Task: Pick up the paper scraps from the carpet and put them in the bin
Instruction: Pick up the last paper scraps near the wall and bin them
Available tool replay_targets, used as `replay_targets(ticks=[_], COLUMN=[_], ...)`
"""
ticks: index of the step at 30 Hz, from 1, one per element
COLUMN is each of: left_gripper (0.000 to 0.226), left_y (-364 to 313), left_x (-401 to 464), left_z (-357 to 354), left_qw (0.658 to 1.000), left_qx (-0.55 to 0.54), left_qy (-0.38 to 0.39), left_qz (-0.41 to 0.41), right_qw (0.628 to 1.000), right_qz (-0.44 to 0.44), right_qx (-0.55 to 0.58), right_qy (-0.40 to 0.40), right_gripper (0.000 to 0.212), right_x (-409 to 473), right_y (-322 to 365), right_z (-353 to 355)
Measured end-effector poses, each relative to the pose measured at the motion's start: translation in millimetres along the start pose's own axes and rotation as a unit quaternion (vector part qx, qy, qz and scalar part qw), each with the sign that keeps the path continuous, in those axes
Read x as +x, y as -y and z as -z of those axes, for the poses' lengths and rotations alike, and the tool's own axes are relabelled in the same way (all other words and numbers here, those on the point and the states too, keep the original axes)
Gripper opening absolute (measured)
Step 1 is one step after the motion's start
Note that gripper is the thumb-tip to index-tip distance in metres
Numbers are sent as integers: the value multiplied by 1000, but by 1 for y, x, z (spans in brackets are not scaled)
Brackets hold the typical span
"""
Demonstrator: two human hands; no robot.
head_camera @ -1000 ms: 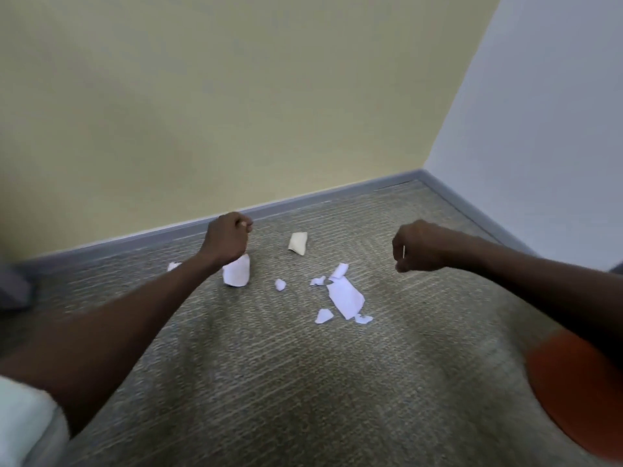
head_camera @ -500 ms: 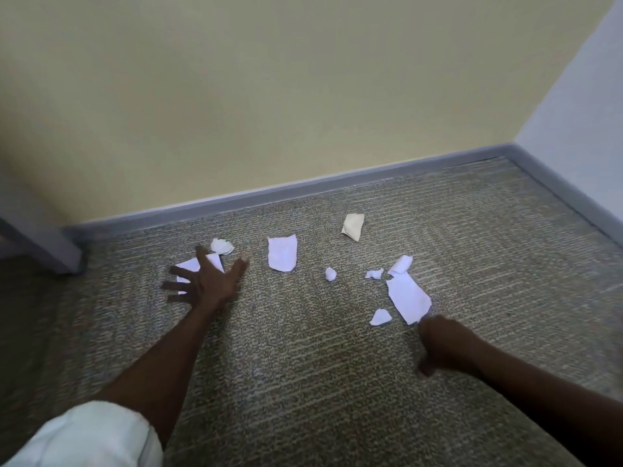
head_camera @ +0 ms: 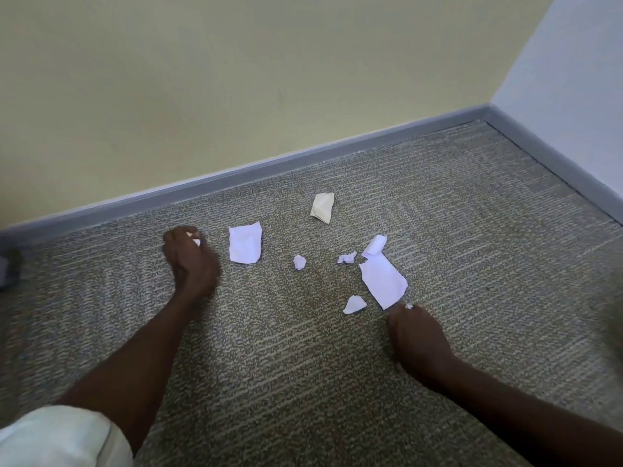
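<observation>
Paper scraps: white bits are gripped in the curled left hand (head_camera: 190, 261); a tiny scrap (head_camera: 408, 306) is pinched at the right hand (head_camera: 418, 335). A square scrap (head_camera: 245, 247) is found just right of the left hand; a large sheet (head_camera: 382, 279) and small torn piece (head_camera: 354, 304) lie just beyond the right hand. A beige scrap (head_camera: 323, 207) is set farther off, near the baseboard (head_camera: 269, 168). All lie on carpet (head_camera: 286, 365).

You are looking down into a room corner where a pale yellow wall (head_camera: 202, 79) meets a light grey-white wall (head_camera: 573, 72), a grey baseboard (head_camera: 269, 166) edging the mottled grey-beige carpet (head_camera: 303, 382) in soft, even light.
</observation>
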State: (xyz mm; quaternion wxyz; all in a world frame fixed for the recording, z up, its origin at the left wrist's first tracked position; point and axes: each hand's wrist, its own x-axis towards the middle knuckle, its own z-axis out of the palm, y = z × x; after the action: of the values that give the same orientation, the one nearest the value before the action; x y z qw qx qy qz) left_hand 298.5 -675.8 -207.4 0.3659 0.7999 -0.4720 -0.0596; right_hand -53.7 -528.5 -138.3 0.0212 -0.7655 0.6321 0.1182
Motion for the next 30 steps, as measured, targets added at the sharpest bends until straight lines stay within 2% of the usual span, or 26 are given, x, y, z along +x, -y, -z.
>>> replay_targets(ticks=[3, 5, 6, 8, 9, 11, 14, 15, 17, 19, 20, 21, 24, 26, 27, 28, 30], left_gripper=[19, 19, 27, 52, 57, 48, 24, 20, 27, 48, 56, 54, 17, 15, 15, 16, 22], left_y=[-36, -50, -52, -48, -43, -38, -41, -40, -33, -21, -19, -22, -37, -46, -52, -59, -79], left_x=[-13, -22, -29, -41, -46, -58, -73, -77, -82, -86, -89, -96, -126, -143, -151, -157, -170], left_z=[-6, -13, -16, -20, -22, -22, -17, -16, -15, -12, -8, -2, 21, 33, 36, 40, 49], left_qw=[999, 997, 994, 982, 973, 960, 955, 948, 933, 910, 906, 902, 949, 965, 967, 965, 951], left_qx=[-39, -17, 7, 97, 143, 190, 178, 188, 220, 246, 237, 232, 99, 10, -34, -78, -155], left_qy=[16, 70, 105, 149, 154, 130, 97, 103, 146, 181, 193, 197, 174, 207, 218, 231, 264], left_qz=[12, 13, 9, -56, -99, -160, -218, -237, -244, -282, -294, -307, -244, -161, -131, -97, -35], right_qw=[1000, 1000, 999, 999, 999, 998, 996, 995, 990, 986, 981, 977, 972, 970, 959, 934, 851], right_qz=[-25, -15, -13, -10, -10, -26, -58, -55, -40, -24, -23, -19, -8, -28, -53, -89, -153], right_qx=[3, 23, 29, 27, 36, 57, 69, 85, 129, 164, 188, 205, 225, 232, 271, 338, 496], right_qy=[4, -14, -23, -40, -39, -18, 4, 16, 38, -9, -27, -51, -63, -65, -64, -70, -76], right_gripper=[37, 39, 40, 39, 40, 50, 55, 53, 40, 8, 14, 24, 26, 20, 17, 16, 20], right_x=[2, 2, 1, 0, -2, -5, -11, -14, -20, -29, -32, -35, -41, -40, -39, -37, -30], right_y=[-1, -3, -2, -4, -6, -8, -13, -15, -18, -21, -23, -24, -23, -17, -13, -8, 8], right_z=[-12, -18, -16, -20, -18, -22, -39, -43, -41, -38, -39, -43, -52, -54, -49, -43, -24])
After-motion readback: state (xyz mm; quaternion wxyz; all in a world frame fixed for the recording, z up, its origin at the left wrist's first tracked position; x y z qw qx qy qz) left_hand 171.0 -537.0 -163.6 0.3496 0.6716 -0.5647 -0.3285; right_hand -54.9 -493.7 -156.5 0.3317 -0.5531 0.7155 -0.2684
